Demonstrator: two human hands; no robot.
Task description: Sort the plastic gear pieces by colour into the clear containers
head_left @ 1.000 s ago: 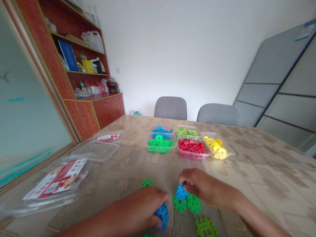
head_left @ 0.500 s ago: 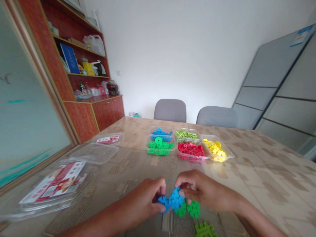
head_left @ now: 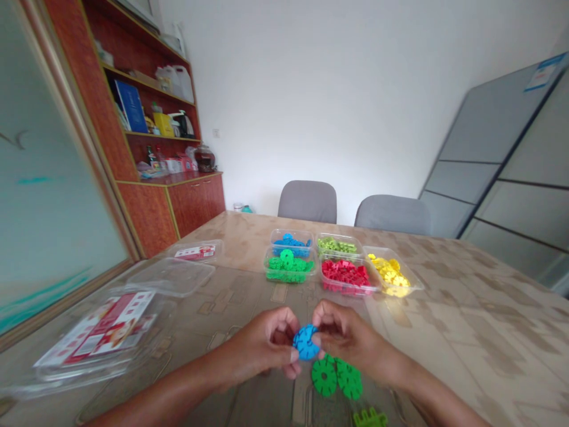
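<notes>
Left hand (head_left: 267, 349): thumb and curled fingertips pinch the left edge of the blue disc (head_left: 306, 343), the fingers pressed close together.
Right hand (head_left: 349, 341): thumb and fingertips pinch the disc's right edge, and the other fingers are curled in.
Blue disc: held between the two hands over the near part of the table (head_left: 466, 332), its face toward the camera. I cannot tell whether it is one piece or two.
Green discs (head_left: 336, 377): two joined side by side, just below the blue disc and under the right hand.
Lime piece (head_left: 370, 418): on the table near the bottom edge, cut off by the frame.
Tubs (head_left: 341, 261): five clear ones mid-table, well apart from the hands, holding blue, green, lime, red and yellow pieces.
Lids (head_left: 171, 274): clear, lying to the left.
Chairs (head_left: 307, 201): two grey ones at the far side.
</notes>
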